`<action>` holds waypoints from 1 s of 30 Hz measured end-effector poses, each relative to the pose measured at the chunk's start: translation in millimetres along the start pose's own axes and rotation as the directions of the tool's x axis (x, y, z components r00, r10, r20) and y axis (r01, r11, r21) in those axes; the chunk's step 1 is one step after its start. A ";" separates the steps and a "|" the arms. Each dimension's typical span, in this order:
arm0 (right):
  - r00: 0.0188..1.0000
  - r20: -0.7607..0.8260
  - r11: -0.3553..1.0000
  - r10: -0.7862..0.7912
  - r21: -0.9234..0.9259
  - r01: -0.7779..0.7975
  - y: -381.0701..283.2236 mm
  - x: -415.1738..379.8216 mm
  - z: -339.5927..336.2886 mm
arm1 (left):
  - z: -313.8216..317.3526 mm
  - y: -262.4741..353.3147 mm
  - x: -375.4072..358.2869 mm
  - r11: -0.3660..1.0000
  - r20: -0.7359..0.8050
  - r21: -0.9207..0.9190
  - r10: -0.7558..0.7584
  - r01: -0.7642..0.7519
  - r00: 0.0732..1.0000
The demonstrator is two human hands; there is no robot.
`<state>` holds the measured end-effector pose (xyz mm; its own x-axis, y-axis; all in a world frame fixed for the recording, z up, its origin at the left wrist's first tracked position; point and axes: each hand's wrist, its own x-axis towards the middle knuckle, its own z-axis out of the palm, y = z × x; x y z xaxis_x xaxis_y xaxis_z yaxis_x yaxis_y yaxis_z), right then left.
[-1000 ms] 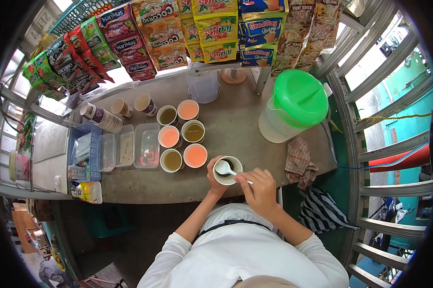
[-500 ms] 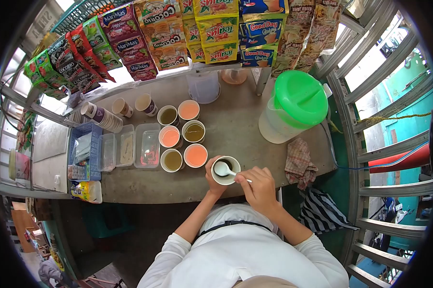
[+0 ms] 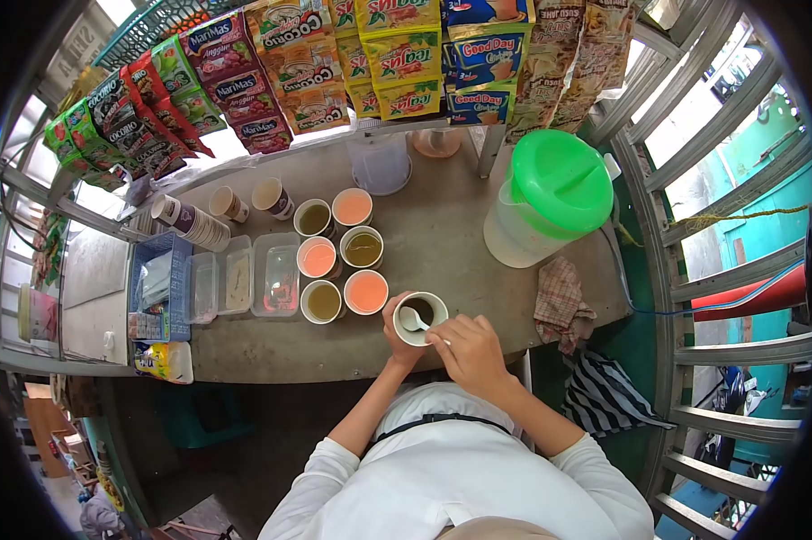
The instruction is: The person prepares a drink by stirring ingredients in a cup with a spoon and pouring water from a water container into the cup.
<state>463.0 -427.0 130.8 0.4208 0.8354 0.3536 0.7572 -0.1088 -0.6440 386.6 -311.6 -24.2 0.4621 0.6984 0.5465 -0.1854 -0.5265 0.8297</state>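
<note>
Grey-brown countertop inside a small stall, with strips of colourful drink sachets hanging above its far edge. At the near edge, in front of a person in white, the left hand is closed around the side of a white paper cup. The right hand pinches the handle of a white plastic spoon, whose bowl is inside that cup. The hands are close together, one on each side of it.

Dark liquid lies below the rim, so this cup looks only partly filled and seems to be at the stirring stage; whether anything remains undissolved cannot be told. Six others, in two columns just to the left, look finished: three hold pink-orange liquid and three olive-brown liquid, all near the brim.

Further left are three clear rectangular plastic tubs, their contents hard to make out, beside a blue plastic basket of small packets. Behind them lie a slanting stack of nested paper cups and two separate patterned paper cups, whose insides are unclear. On the right, a translucent pitcher with a bright green lid holds cloudy, pale contents, near a checked cloth.
</note>
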 end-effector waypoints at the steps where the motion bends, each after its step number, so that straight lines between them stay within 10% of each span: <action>1: 1.000 0.003 1.000 0.013 -0.001 -0.013 2.5 0.3 -0.9 | -0.7 -0.9 1.7 0.999 0.002 0.014 0.032 -0.032 0.999; 15: 0.996 -0.074 0.996 0.060 0.067 -0.055 -8.0 0.0 -9.3 | 6.6 -5.1 -7.5 0.987 -0.051 -0.156 -0.044 0.036 0.998; 30: 0.998 -0.022 0.998 0.054 -0.019 -0.054 4.4 -1.2 -8.3 | -4.8 2.2 4.9 0.995 -0.006 0.052 0.080 -0.080 0.997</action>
<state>469.9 -433.0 133.2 0.4719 0.8163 0.3330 0.7425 -0.1643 -0.6494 384.3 -307.0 -19.1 0.4405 0.6570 0.6118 -0.1763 -0.6049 0.7766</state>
